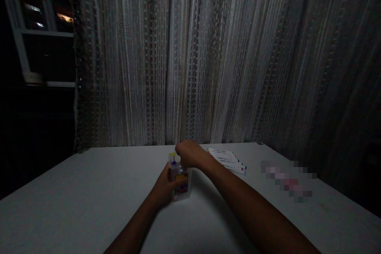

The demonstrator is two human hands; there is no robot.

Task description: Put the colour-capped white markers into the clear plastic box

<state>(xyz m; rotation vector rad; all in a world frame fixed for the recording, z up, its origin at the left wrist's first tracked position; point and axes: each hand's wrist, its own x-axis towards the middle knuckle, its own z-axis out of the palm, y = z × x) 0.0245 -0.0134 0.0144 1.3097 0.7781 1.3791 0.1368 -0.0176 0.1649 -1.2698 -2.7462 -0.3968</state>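
Observation:
A clear plastic marker case (184,197) with a dark printed label stands upright on the white table. My left hand (165,184) is wrapped round its left side, thumb across the label. A yellow-tipped marker (172,155) sticks up at the case's left end, with a purple tip low beside it. Over the case's open top, my right hand (190,154) is closed with its fingers pointing down; what they hold, if anything, is hidden. Right of that hand, several white markers (230,162) with coloured ends lie side by side in a row.
The white table (89,190) reaches back to a long patterned curtain (190,55). A blurred-out pinkish item (288,182) lies on the table's right side. At the far left is a dark window (47,33). The room is dim.

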